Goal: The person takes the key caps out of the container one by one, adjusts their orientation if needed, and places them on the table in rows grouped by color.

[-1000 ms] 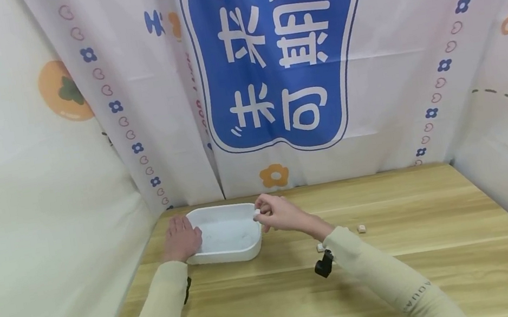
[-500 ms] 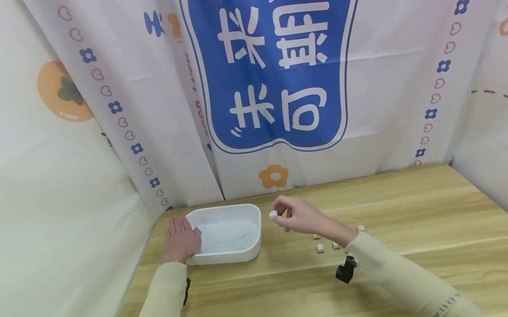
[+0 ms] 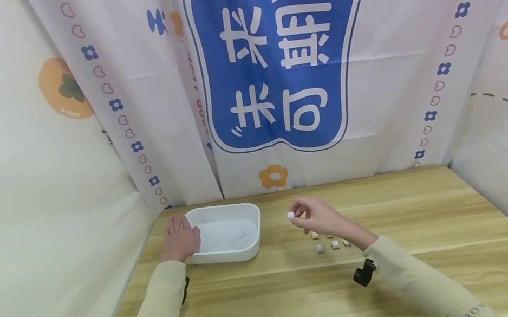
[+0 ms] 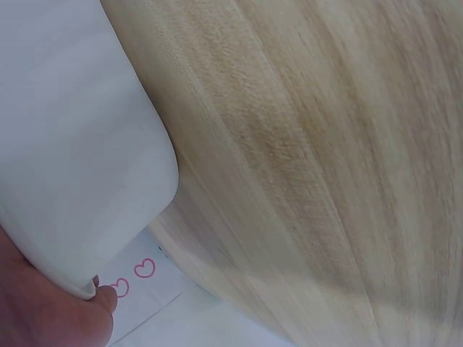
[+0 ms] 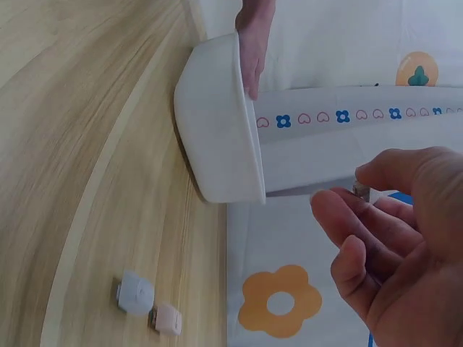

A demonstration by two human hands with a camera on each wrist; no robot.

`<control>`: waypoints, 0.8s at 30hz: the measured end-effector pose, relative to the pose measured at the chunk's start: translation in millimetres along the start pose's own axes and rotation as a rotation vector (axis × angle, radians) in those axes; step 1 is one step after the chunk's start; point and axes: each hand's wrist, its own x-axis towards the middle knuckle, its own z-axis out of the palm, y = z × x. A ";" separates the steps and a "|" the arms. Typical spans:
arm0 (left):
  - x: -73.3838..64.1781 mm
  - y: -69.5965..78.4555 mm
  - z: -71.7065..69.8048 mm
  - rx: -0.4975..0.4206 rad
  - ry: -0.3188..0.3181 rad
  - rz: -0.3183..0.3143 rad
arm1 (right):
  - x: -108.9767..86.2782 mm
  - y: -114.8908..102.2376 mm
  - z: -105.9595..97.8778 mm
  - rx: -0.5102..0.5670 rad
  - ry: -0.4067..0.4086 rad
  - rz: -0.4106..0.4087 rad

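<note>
A small white keycap (image 3: 291,215) is pinched between the thumb and fingers of my right hand (image 3: 318,218), to the right of the white plastic tub (image 3: 234,257). In the right wrist view that piece (image 5: 361,191) is mostly hidden by the fingertips. My left hand (image 3: 180,238) holds the tub's left side, its thumb at the rim and its fingers stretched along the edge. Seen from the left wrist, a fingertip hooks over the tub's rim (image 4: 85,289). More keycaps, one grey (image 3: 319,248) and one white (image 3: 335,245), lie below my right hand.
Several pale keycaps, such as an orange-tinted one (image 3: 315,236), sit partly behind the right hand on the wooden table (image 3: 275,298). Printed cloth (image 3: 394,77) hangs behind the table and on both sides. A black wrist camera (image 3: 364,274) is strapped under the right sleeve.
My right hand has moved right, from the tub's right rim to apart from it, with the keycap still pinched. More keycaps on the table have come into view. My left hand stays put.
</note>
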 end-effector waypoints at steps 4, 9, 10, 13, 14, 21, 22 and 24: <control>-0.6 0.6 -0.5 0.007 0.005 0.003 | -9.2 6.6 -8.0 0.013 -0.025 0.007; 1.1 -0.5 1.1 0.016 0.010 0.006 | -20.6 17.9 -18.5 0.021 -0.037 0.025; 1.3 -0.5 0.9 0.015 0.010 0.006 | -22.6 20.2 -20.9 0.018 -0.036 0.029; 1.5 -0.1 -0.2 0.004 0.004 0.001 | -28.5 27.9 -27.9 0.004 -0.036 0.036; 1.5 0.0 -0.4 0.000 0.001 -0.001 | -30.6 30.7 -30.0 0.004 -0.038 0.033; 1.8 -2.4 2.5 0.012 -0.015 -0.001 | -49.0 48.7 -43.0 -0.004 -0.058 0.011; 1.6 -2.5 2.6 0.010 -0.013 -0.001 | -51.2 51.0 -44.1 -0.013 -0.058 0.016; 1.6 -1.9 2.0 -0.001 -0.004 -0.003 | -55.3 56.1 -46.3 -0.021 -0.061 0.029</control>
